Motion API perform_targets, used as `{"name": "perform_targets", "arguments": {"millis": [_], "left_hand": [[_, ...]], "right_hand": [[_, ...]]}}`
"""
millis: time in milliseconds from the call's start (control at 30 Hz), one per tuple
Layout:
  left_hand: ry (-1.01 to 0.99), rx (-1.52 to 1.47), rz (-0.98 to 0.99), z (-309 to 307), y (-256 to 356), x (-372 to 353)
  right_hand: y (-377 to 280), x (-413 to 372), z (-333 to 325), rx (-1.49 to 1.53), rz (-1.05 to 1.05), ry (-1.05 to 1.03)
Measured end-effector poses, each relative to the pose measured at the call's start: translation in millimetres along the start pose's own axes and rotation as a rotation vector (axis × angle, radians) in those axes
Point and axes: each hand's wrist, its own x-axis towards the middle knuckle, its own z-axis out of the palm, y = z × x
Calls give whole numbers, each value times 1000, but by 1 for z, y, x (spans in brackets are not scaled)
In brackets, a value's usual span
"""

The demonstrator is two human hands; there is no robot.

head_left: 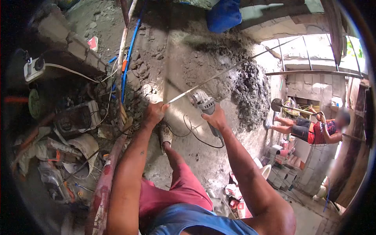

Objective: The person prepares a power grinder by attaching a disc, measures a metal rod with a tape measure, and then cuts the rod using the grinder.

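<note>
My left hand (pixel 156 113) is closed around the near end of a long, thin steel rod (pixel 227 70), which slants up and away to the right. In my right hand (pixel 216 118) is an angle grinder (pixel 204 102), fingers wrapped round its body. The grinder's head lies close beside the rod, a short way beyond my left hand. From the rear of the tool a dark power cord (pixel 209 145) loops over the floor near my foot in a pale clog (pixel 166 135).
A person (pixel 319 131) stands at the right with a shovel (pixel 277 105). Wet mortar (pixel 248 92) is heaped on the floor ahead. At the left are a blue pipe (pixel 127 70), a power strip (pixel 34 69) and cluttered tools. A blue drum (pixel 224 16) stands at the back.
</note>
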Motion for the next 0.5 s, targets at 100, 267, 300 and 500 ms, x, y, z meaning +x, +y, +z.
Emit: {"name": "perform_targets", "arguments": {"millis": [100, 267, 300, 500], "left_hand": [[14, 51, 17, -1, 0, -3], [92, 50, 25, 0, 2, -4], [53, 28, 10, 0, 1, -3], [-31, -8, -50, -3, 3, -5]], "right_hand": [[3, 5, 4, -19, -4, -6], [-1, 10, 4, -19, -7, -36], [-3, 9, 3, -41, -9, -19], [-18, 4, -1, -91, 39, -20]]}}
